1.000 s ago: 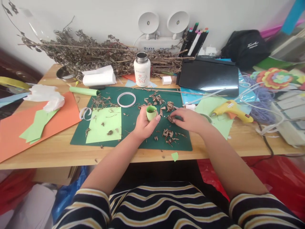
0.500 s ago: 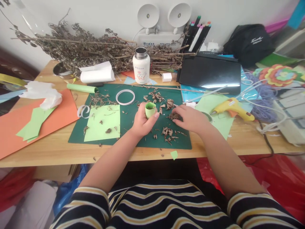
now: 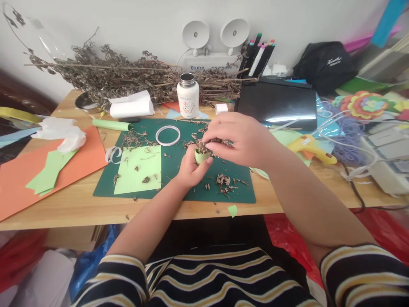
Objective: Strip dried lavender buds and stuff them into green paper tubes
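Note:
My left hand point(image 3: 191, 169) is wrapped round a small green paper tube point(image 3: 201, 158), held upright over the dark green cutting mat point(image 3: 179, 181). Crumpled dried leaves point(image 3: 202, 148) show at the tube's mouth. Just above that mouth, my right hand point(image 3: 238, 138) pinches a clump of the same dried leaves, its fingertips touching or nearly touching the rim. A pile of leaf bits point(image 3: 224, 181) lies on the mat to the right. On the left of the mat is a light green paper sheet point(image 3: 138, 170) with scattered crumbs.
Behind the mat stand an open white bottle point(image 3: 188, 97) and a heap of dried branches point(image 3: 128, 76). A roll of white tape point(image 3: 168, 135) lies on the mat. To the right are a yellow glue gun point(image 3: 311, 148) and a black tablet-like panel point(image 3: 277, 104); orange paper point(image 3: 86, 157) lies left.
My right hand has lifted dried leaves from the mat and moved left to the tube's mouth. The left hand keeps its hold on the tube. The view has shifted slightly.

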Available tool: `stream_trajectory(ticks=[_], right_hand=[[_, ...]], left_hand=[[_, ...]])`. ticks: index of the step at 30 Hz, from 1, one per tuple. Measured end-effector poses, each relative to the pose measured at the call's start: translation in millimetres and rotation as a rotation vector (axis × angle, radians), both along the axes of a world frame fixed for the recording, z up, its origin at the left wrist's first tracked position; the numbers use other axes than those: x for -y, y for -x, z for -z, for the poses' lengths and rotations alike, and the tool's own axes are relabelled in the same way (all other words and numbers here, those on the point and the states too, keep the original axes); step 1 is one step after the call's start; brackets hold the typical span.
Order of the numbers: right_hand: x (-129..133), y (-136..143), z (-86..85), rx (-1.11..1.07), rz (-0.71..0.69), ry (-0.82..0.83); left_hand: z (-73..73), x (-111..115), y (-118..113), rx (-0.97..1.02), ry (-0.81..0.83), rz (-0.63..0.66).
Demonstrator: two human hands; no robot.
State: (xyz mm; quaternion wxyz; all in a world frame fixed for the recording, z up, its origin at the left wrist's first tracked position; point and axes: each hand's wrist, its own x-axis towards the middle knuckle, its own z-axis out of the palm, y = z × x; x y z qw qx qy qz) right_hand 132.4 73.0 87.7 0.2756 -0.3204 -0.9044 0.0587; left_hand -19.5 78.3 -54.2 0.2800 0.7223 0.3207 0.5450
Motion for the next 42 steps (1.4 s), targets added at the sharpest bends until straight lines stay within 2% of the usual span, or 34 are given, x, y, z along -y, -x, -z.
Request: stream_trajectory(ticks=[6,12,15,23,27,30,32,33,36,37,39,42], right_hand=[[-1.6,5.1,-7.2,0.185,-0.012,0.041],[0.1,1.9,-18.4,0.352,-0.085,0.117],[1.6,1.7,-22.3,0.444,-0.076,0.153],[-1.9,1.2,-20.4,0.266,-0.06,0.191],[-2.7,-6.9,-9.0,0.054,0.065,0.243],[-1.8,-20.8,15.1,-0.114,0.226,0.246],[-0.4,-31.6,39.8,-0.06,0.296,0.226],[0.6,-36.6,53.1,0.027,0.287,0.214],[4.6,-48.0,83.6,0.292,0.133,0.193],[6.1,-49.7,87.5,0.302,0.111,0.16],[8.9,-48.6,83.6,0.164,0.143,0.058],[11.5,-35.7,57.4,-0.177,0.177,-0.107]], left_hand=[[-6.5,2.5,-1.8,0.008,-0.044,-0.01],[-16.9,4.3,-3.8,-0.03,-0.187,-0.048],[-18.2,4.4,-4.0,-0.032,-0.209,-0.049],[-12.6,4.2,-3.3,-0.02,-0.061,0.012],[-15.9,5.4,-2.6,-0.038,-0.026,-0.011],[-18.5,6.7,-1.9,-0.05,0.006,-0.026],[-18.8,7.3,-2.1,-0.045,0.033,-0.025],[-18.6,7.4,-2.3,-0.04,0.042,-0.019],[-17.5,7.6,-3.2,-0.034,0.048,0.011],[-17.4,7.6,-3.3,-0.035,0.043,0.017],[-17.4,7.2,-2.8,-0.042,0.029,0.017],[-17.5,5.7,-1.1,-0.058,-0.021,-0.011]])
